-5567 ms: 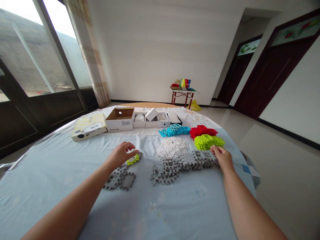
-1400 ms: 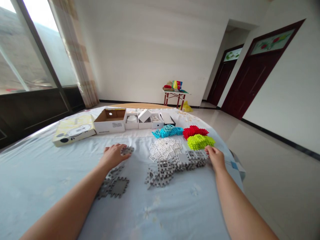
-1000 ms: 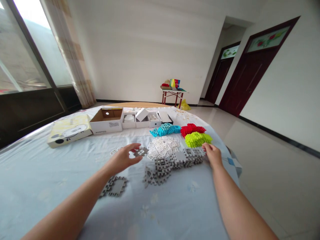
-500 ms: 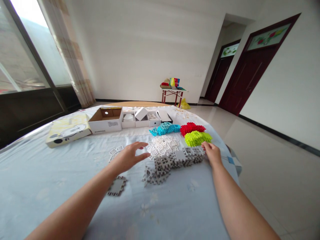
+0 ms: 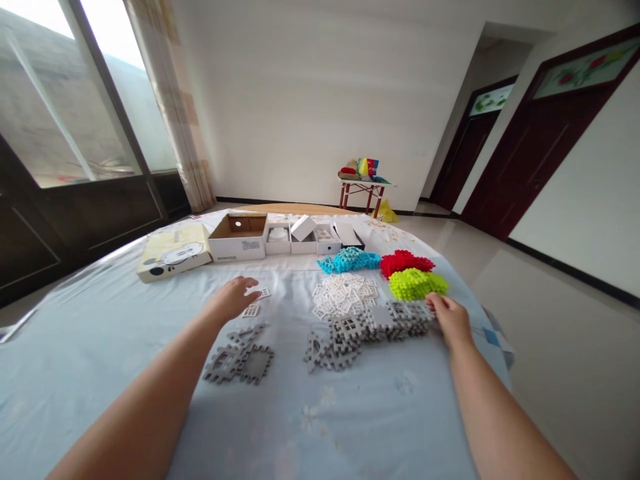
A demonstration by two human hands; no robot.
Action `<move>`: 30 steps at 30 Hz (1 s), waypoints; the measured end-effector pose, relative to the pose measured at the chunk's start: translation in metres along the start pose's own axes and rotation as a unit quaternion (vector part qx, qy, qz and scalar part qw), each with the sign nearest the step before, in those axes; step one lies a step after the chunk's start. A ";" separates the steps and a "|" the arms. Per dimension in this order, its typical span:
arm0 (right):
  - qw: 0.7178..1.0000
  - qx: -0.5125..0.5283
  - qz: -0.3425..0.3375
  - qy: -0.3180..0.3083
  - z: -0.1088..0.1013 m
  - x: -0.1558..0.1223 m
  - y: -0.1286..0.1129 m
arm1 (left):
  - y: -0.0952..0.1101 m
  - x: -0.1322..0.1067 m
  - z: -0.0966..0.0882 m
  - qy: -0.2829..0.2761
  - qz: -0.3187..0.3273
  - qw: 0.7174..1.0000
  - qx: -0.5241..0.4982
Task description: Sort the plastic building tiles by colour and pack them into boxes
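Observation:
My left hand [image 5: 231,299] is at the left, thumb and curved fingers apart, over small white window-shaped pieces [image 5: 251,311]. I see nothing in its grasp. My right hand [image 5: 451,319] has its fingertips pinched together at the right end of a heap of grey interlocking pieces [image 5: 383,317], just below a lime green pile [image 5: 416,285]. What it pinches, if anything, is too small to tell. White window-shaped pieces [image 5: 345,293] form a heap between the hands. Several grey notched pieces [image 5: 257,364] lie flat beside my left forearm.
Blue pieces [image 5: 350,260] and red pieces [image 5: 406,264] are heaped farther back. Along the rear stand a yellow-and-white box [image 5: 175,252], a larger open box [image 5: 239,249] and several small white boxes [image 5: 303,247]. A pale blue cloth [image 5: 280,427] covers the table.
My left hand has moved left, away from the white heap to the loose white pieces. My right hand stays by the grey heap's end. The view has turned slightly left.

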State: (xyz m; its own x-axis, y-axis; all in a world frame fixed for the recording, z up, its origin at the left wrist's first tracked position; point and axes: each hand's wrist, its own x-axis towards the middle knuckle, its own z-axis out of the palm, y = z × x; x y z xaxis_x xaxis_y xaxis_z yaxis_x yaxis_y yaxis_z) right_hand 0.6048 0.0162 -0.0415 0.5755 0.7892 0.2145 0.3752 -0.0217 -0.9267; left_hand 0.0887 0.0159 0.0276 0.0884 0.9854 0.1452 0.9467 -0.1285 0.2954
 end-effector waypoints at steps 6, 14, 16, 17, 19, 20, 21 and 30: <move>1.000 -0.007 -0.005 0.000 0.000 0.001 0.002 | 0.001 0.005 0.019 0.012 0.002 1.000 0.021; 1.000 0.000 -0.009 0.006 0.001 0.003 0.005 | 0.004 0.003 0.021 0.034 -0.001 0.999 0.029; 1.000 0.001 -0.005 0.006 0.001 0.004 0.007 | 0.006 0.004 0.014 0.053 0.001 0.999 0.005; 1.000 0.000 -0.003 0.006 0.001 0.004 0.007 | 0.008 0.004 0.011 0.062 -0.003 0.998 -0.013; 1.000 -0.002 -0.002 0.003 0.001 0.004 0.006 | 0.014 0.004 0.004 0.068 -0.026 0.995 -0.066; 1.000 -0.002 -0.002 0.002 0.001 0.004 0.006 | 0.017 0.004 0.002 0.064 -0.042 0.992 -0.099; 1.000 -0.001 -0.002 0.001 0.001 0.003 0.005 | 0.020 0.003 0.000 0.057 -0.054 0.988 -0.134; 1.000 -0.003 -0.003 -0.006 0.001 0.001 0.000 | 0.074 -0.002 0.007 -0.105 -0.034 0.923 -0.368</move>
State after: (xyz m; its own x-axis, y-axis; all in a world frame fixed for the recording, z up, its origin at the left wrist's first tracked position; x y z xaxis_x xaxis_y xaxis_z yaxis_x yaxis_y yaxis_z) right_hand 0.6049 0.0172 -0.0415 0.5644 0.7966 0.2167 0.3834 -0.0204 -0.9234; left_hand 0.1609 0.0052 0.0430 0.1683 0.9839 -0.0608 0.4916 -0.0303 0.8703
